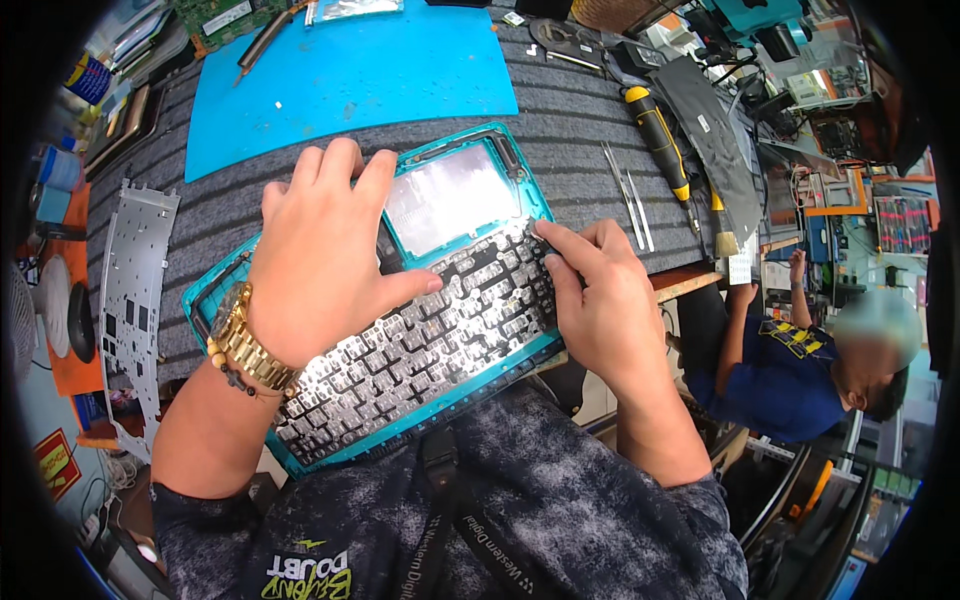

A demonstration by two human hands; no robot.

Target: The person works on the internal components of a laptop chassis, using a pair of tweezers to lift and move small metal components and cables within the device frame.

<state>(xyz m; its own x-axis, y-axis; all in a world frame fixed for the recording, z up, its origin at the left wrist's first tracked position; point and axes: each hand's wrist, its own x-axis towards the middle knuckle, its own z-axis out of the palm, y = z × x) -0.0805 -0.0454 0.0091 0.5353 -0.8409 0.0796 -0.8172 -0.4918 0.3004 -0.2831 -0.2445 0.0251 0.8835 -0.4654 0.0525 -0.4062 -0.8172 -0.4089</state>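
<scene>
Mid-frame, a keyboard (430, 340) in a teal case (538, 203).
Left hand (325, 255) spread across both; right hand (605, 300) touching the keyboard's right end, grip unclear. Probably light, bendy: hold by edges.

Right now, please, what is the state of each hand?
Left hand: open, fingers spread over the teal casing, thumb at the keyboard.
Right hand: fingers bent at the keyboard's right end; grip cannot be told.
</scene>
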